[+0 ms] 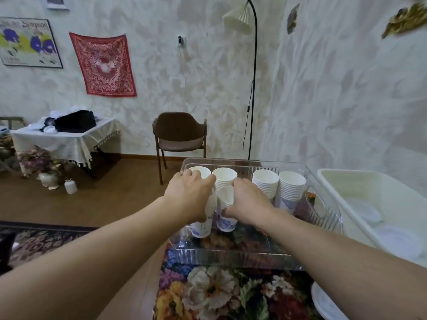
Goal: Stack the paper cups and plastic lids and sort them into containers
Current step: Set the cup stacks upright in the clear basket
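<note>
My view is evenly lit and fairly dim, with soft indoor light and faint shadows. Wide-angle distortion bends the edges, and the gold ornament (406,18) top right is motion-blurred.

— Where are you working?

— You're in a lived-in home room: patterned wallpaper (231,77), a red wall cloth (104,64), a framed poster (27,42) and a floor lamp (253,65) beside a wooden chair (180,132).

— Anything else?

— A lace-draped side table (64,139), flowers in a vase (44,167), wood floor (111,199) and a floral-covered surface (219,294).
</note>
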